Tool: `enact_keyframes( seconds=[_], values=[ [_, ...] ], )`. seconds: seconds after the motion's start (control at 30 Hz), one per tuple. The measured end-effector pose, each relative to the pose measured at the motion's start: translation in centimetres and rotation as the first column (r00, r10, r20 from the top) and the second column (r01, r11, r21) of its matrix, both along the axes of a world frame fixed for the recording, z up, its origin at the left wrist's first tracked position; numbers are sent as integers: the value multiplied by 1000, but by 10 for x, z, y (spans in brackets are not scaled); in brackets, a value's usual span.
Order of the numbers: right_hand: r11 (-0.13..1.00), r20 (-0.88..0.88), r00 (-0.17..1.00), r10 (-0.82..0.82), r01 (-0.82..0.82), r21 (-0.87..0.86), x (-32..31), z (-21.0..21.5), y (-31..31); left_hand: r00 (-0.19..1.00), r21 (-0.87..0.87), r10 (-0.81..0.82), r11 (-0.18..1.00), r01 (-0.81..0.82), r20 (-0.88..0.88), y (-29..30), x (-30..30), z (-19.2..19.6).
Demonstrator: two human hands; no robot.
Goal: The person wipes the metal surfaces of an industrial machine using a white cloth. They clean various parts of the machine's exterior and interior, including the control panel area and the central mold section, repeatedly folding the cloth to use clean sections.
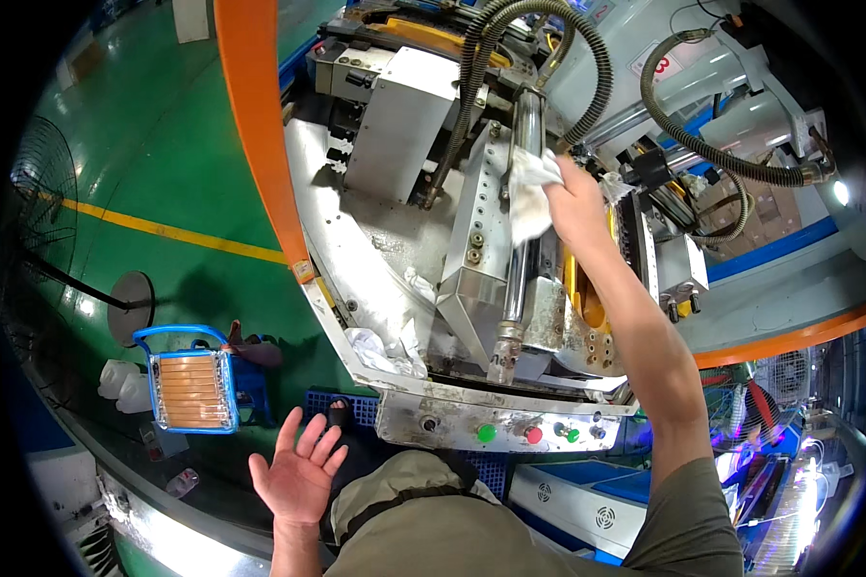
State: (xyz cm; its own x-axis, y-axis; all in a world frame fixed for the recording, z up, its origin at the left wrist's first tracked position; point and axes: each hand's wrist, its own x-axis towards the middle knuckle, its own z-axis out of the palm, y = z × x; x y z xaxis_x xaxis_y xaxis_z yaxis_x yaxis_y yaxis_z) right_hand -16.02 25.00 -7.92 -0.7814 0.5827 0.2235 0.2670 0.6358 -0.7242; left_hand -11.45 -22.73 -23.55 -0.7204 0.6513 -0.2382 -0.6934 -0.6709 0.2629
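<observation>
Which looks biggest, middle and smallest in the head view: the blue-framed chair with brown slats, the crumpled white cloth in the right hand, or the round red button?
1. Blue-framed chair
2. White cloth, in the right hand
3. Red button

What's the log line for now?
Right hand: gripping cloth on rod | Left hand: open, empty, palm up | Chair: on floor, left

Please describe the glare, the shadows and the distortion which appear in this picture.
In the head view, the orange beam bows and the corners go black; in the head view, glare whitens the lights at lower right and streaks the polished metal rod; in the head view, a soft shadow darkens the green floor beyond the blue-framed slatted chair.
</observation>
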Motion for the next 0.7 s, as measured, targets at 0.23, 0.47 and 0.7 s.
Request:
enact_keyframes(
  seconds=[0.23, 0.47, 0.7],
  values=[
    [343, 506, 854, 125, -515, 785, -63, -44, 4, 997, -25, 63, 998, -62, 37, -43, -24, -15],
    [653, 648, 728, -226, -380, 655, -59, -114, -21, 999, -19, 21, 1000, -20, 34, -48, -44, -10],
    [771, 666, 694, -273, -257, 583, -51, -108, -53, 1000, 104, -20, 994, 18, 23, -48, -68, -4]
  ],
)
